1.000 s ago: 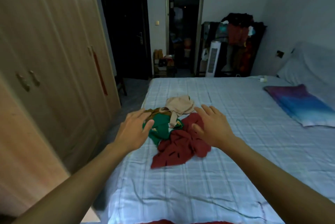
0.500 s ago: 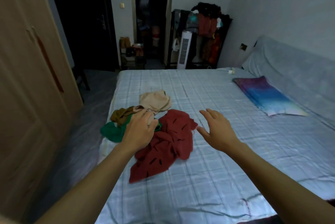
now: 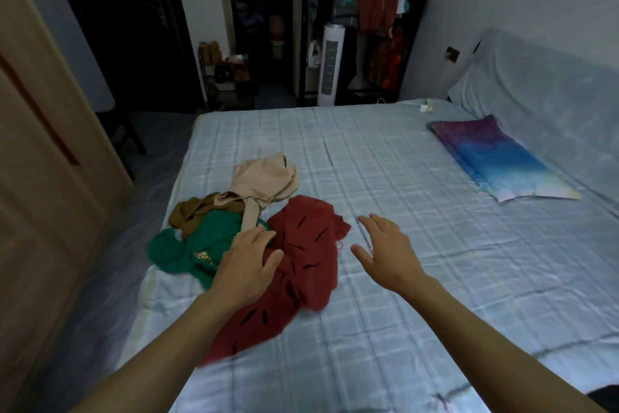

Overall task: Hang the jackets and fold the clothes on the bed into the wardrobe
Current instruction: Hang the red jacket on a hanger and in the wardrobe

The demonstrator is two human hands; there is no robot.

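My left fingers [image 3: 258, 234] are straight and loosely spread, holding nothing. My left hand [image 3: 246, 263] lies over the seam where the green garment [image 3: 187, 245] meets the red garment [image 3: 310, 258]; I cannot tell whether it presses down. My right fingers [image 3: 372, 224] are fanned wide, and my right hand [image 3: 388, 253] is above bare sheet just beside the red garment. A mustard-brown piece [image 3: 191, 211] and a beige piece [image 3: 264, 178] lie crumpled behind the green one, all heaped near the bed's [image 3: 418, 158] left edge. The wardrobe [image 3: 50, 185] stands closed to my left. A purple-blue cloth [image 3: 495, 158] lies well apart, near the headboard.
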